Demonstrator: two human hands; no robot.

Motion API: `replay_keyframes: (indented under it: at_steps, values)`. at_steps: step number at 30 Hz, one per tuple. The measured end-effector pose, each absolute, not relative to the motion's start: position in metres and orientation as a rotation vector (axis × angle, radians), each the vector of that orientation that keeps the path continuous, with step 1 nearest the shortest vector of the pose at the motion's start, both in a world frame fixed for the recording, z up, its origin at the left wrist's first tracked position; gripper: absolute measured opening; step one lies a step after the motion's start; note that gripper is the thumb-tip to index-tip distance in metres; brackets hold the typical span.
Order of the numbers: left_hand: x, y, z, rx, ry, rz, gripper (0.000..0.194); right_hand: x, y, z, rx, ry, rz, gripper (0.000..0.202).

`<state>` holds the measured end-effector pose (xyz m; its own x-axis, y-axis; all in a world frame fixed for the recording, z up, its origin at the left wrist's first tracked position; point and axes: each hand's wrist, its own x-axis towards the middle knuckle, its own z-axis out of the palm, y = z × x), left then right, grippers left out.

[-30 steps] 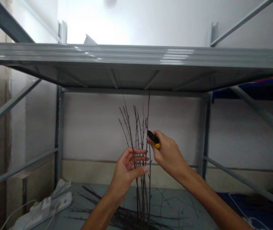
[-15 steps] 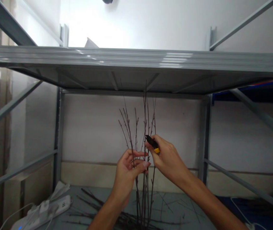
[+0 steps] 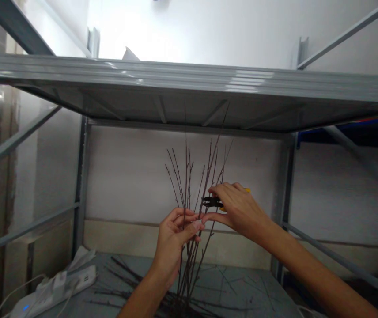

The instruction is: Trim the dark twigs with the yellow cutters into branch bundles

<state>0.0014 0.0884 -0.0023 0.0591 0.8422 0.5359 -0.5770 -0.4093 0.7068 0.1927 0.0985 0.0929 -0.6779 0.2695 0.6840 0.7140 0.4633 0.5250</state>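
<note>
The upright twigs (image 3: 186, 274) are the landmark: they rise from a grey surface (image 3: 258, 304), fanning out toward their tips. More twigs (image 3: 172, 305) lie in a dark heap around their foot, and thin scraps are strewn to their right. Left of the upright twigs, at the surface's edge, is a white power strip (image 3: 59, 291) with plugs, cords and a blue light. Behind them is a pale wall (image 3: 126, 172) with a cream band (image 3: 116, 240) low down; above them runs a grey metal shelf (image 3: 175, 75), its frame standing on either side.

Halfway up the upright twigs, the left hand (image 3: 172, 238) brings thumb and fingertips together, pinching stems. Just right of them, the right hand (image 3: 238, 205) curls its fingers around black-and-yellow cutters (image 3: 213, 202), its thumb stretched toward the left fingertips.

The right hand hides most of the cutters' handles; whether their blades touch a stem cannot be told. The left forearm covers part of the heap, and the lower picture edge cuts it off. The highest tips blur against the shelf's dark underside. Above the shelf, only a corner of a pale object (image 3: 130, 54) shows.
</note>
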Motion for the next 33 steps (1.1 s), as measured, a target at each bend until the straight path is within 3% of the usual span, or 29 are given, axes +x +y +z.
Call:
replay_keyframes:
  at_steps: [6,13,16,23,28,33]
  values:
    - [0.001,0.091,-0.003,1.115,0.317,1.560,0.029,0.191,0.101,0.105,-0.762,-2.231,-1.451,0.066]
    - [-0.001,0.094,-0.005,1.078,0.313,1.487,0.030,0.187,0.105,0.102,-0.808,-2.201,-1.598,0.035]
    - [0.000,0.096,-0.007,1.051,0.289,1.473,0.031,0.186,0.110,0.094,-0.760,-2.186,-1.608,0.041]
    - [0.002,0.100,-0.014,0.996,0.261,1.482,0.033,0.187,0.127,0.074,-0.765,-2.155,-1.455,0.044]
    - [0.002,0.102,-0.016,0.955,0.299,1.507,0.034,0.184,0.143,0.061,-0.972,-2.200,-1.081,0.045]
    - [-0.003,0.110,-0.015,0.918,0.338,1.529,0.037,0.177,0.148,0.062,-1.052,-2.095,-0.825,0.021]
